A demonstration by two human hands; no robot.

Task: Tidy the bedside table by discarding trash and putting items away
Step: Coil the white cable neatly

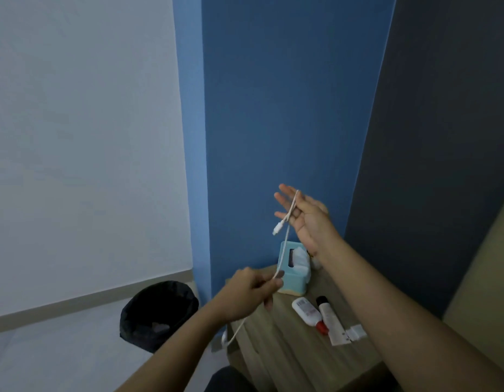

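A thin white charging cable (pixel 285 241) runs between both hands above the wooden bedside table (pixel 276 346). My right hand (pixel 303 215) is raised with fingers spread, the cable draped over them and its plug end dangling below. My left hand (pixel 249 291) pinches the cable lower down, over the table's left edge; the rest of the cable hangs down past that edge. On the table lie a white bottle with a red cap (pixel 307 312), a white tube with a black cap (pixel 330 318) and a small white adapter (pixel 356 333).
A teal tissue box (pixel 293 274) with white tissue stands at the table's back edge against the blue wall. A black-lined trash bin (pixel 159 314) sits on the floor left of the table. A padded headboard or bed edge (pixel 483 301) borders the right.
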